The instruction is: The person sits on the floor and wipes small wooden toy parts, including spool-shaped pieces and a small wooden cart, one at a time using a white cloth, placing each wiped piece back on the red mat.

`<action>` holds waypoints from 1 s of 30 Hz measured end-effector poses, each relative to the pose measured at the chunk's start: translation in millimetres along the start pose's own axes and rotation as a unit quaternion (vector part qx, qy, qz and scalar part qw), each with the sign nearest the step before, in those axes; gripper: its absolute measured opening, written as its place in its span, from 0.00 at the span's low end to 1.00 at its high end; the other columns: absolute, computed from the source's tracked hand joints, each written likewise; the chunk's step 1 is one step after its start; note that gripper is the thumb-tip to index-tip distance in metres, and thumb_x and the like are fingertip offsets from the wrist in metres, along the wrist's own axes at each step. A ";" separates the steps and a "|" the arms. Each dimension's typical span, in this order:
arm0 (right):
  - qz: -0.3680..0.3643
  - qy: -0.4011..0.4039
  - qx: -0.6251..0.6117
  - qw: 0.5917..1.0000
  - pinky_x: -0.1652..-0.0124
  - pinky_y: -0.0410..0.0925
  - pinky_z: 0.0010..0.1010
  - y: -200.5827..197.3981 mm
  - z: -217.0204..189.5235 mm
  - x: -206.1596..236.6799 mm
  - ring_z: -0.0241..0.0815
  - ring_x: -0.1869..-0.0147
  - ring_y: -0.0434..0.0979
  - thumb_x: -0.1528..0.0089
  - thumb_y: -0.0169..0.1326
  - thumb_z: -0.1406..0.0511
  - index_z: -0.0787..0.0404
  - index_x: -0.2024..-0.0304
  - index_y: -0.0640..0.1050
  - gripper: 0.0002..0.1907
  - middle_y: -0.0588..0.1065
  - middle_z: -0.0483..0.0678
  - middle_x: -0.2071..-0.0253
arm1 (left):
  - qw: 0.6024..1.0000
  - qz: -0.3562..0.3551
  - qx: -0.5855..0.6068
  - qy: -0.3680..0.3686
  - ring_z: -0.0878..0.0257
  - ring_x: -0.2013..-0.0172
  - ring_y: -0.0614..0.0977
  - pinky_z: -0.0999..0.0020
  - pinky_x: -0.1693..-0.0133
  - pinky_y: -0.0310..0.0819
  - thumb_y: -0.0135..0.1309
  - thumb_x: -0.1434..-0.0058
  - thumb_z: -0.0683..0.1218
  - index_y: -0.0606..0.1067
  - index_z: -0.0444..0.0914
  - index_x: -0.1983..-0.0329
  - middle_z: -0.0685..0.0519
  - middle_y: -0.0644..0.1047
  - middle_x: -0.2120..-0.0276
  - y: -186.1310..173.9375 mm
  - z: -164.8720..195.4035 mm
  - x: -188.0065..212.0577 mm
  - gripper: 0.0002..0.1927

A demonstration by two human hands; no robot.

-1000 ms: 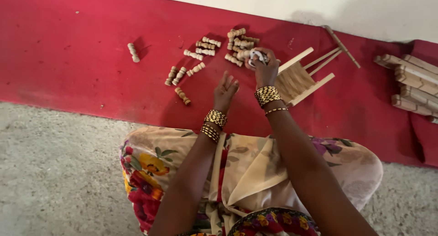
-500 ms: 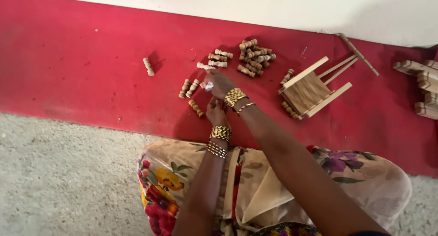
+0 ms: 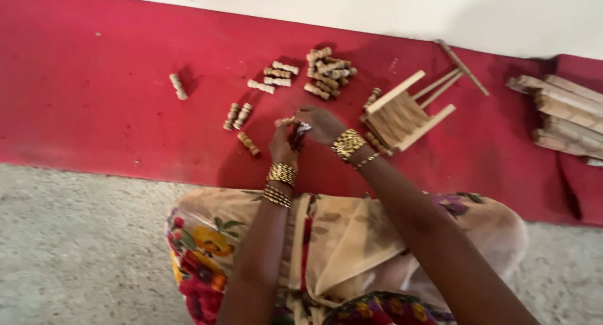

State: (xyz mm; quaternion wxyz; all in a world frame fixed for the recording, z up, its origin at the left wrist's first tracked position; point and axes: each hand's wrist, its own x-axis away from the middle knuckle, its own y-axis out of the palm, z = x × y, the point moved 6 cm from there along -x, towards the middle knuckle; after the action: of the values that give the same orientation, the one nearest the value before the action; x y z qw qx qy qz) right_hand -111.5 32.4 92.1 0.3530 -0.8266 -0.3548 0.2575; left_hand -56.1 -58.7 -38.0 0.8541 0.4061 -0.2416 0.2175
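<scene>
Wooden spindle (image 3: pixel 286 121) seemingly pinched by fingers of left hand (image 3: pixel 284 146) and right hand (image 3: pixel 321 124) together.

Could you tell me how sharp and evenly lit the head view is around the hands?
Head view: soft daylight, no glare; short shadows left of the wooden spindles. Left hand and right hand are slightly motion-blurred, so the small piece between them is indistinct. The wooden frame reads clearly.

We see a red mat (image 3: pixel 113 130) on the grey floor (image 3: pixel 75 249); on it lie turned pegs (image 3: pixel 326 74), a slatted frame (image 3: pixel 402 114) and, perhaps, planks (image 3: pixel 565 111).
</scene>
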 end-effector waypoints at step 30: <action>0.336 0.075 0.034 0.938 0.56 0.74 0.39 -41.5 -28.6 125.2 0.48 0.53 0.77 0.44 0.58 0.80 0.56 0.55 0.83 0.19 0.73 0.50 0.57 | 0.955 -0.287 -0.077 -0.003 0.63 0.67 0.79 0.69 0.64 0.80 0.45 0.25 0.42 0.72 0.27 0.41 0.49 0.77 0.65 56.2 -48.3 50.4 0.15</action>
State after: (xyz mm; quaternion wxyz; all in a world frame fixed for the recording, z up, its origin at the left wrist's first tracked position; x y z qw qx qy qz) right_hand -31.9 137.7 119.6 0.2997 -0.9020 -0.0199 0.3101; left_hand -36.8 21.0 -2.0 0.9084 0.3920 -0.1335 -0.0579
